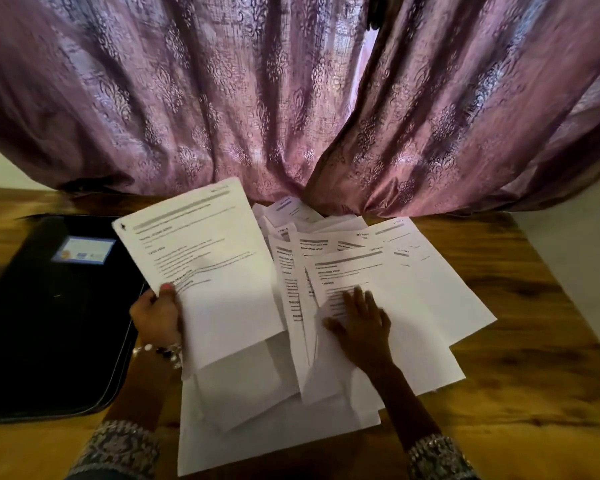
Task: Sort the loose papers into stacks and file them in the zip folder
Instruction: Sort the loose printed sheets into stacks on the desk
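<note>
My left hand [157, 315]: it grips a printed sheet [201, 271] by its lower left edge, thumb on the printed face, the other fingers curled behind; the sheet is tilted up off the table.
My right hand [359, 322]: fingers straight and spread, pressing flat on the top page of the loose papers [378, 289]; it grasps nothing.
Loose papers: white printed pages fanned and overlapping in the middle of the wooden table [534, 358], some lying crooked over others, several plain white sheets underneath near me.
Zip folder [49, 323]: black, lying flat on the table to my left, just beside the paper pile; my left hand is over its right edge.
Card on folder [84, 251]: a small pale blue card in a window on the folder's cover; its print is too small to read.
Writing: grey bars and bold headings on the pages; one corner tag looks like "SECTION 4", the rest is too blurred to read.
Wrist: a beaded bracelet [160, 351] on my left wrist; patterned sleeve cuffs on both arms.
Behind: a mauve patterned curtain [291, 98] hanging down to the table's far edge.
</note>
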